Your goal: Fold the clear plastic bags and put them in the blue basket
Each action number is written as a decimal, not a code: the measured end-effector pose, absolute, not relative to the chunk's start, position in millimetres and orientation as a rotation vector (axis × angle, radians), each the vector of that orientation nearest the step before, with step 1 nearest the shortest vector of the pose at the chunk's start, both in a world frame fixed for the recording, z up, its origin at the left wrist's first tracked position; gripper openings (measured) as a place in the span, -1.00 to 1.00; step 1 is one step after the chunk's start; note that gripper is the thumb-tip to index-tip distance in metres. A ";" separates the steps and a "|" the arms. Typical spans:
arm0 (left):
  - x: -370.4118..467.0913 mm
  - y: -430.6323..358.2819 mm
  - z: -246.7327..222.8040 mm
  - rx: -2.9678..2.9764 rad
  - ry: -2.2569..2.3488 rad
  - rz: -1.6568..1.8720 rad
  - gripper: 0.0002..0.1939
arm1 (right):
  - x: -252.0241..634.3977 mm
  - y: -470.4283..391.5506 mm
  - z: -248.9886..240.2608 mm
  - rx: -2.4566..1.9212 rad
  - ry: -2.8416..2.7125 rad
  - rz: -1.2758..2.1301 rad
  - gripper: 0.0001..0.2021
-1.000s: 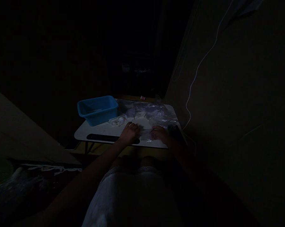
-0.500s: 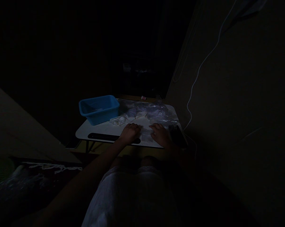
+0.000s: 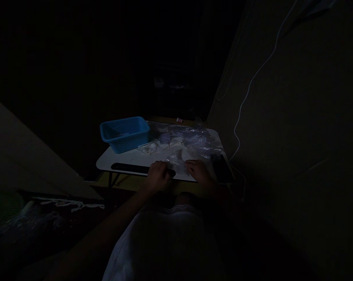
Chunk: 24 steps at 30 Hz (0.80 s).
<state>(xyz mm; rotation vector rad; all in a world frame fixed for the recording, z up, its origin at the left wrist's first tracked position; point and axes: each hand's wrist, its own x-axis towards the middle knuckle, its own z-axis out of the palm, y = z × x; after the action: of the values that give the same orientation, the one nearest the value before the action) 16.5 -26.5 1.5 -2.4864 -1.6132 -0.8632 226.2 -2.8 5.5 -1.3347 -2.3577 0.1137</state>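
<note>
A small piece of clear plastic (image 3: 176, 157), perhaps a bag, lies crumpled between my hands near the front edge of the white folding table (image 3: 129, 158). At its left side my left hand (image 3: 158, 175) has its fingers curled over the table's dark slot; whatever they grip is hidden. My right hand (image 3: 199, 171) pinches the plastic's right side between thumb and fingers. Dim light blurs the fingertips. Farther back, a heap of shiny clear plastic (image 3: 196, 137) spreads over the table, with whitish crumpled packets (image 3: 149, 148) to its left.
A blue plastic basin (image 3: 125, 142) stands at the table's back left. A dark flat object (image 3: 221, 168) lies at the right edge. Along the right wall hangs a white cable (image 3: 243, 103). Behind the table is a small pink-and-white item (image 3: 179, 120).
My left hand has drawn back toward me and slightly left. The clear plastic between the hands, flat before, is now bunched up. My right hand has lowered a little.
</note>
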 end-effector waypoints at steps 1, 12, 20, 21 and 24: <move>20.0 -32.0 -2.2 -2.565 -1.558 -0.903 -0.86 | 225.8 -2.4 3.6 -1.336 -2.341 0.128 -0.74; 57.8 -27.9 -5.9 -2.590 -1.625 -0.922 -0.71 | 223.7 -0.9 -1.3 -1.309 -2.195 0.275 -0.73; 64.3 -22.1 1.2 -2.537 -1.718 -0.826 -0.62 | 222.2 -1.3 1.8 -1.363 -2.214 0.236 -0.77; 63.4 -22.1 2.9 -2.511 -1.735 -0.805 -0.60 | 222.5 -1.4 1.4 -1.364 -2.231 0.222 -0.77; 58.5 -21.5 7.5 -2.437 -1.786 -0.756 -0.58 | 223.6 -2.1 -0.7 -1.361 -2.259 0.185 -0.77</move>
<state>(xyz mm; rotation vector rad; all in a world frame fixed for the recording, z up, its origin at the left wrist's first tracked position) 58.5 -21.5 7.5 -2.4370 -1.7857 -0.7559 223.6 -2.1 -0.7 -1.3609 -2.2594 0.1851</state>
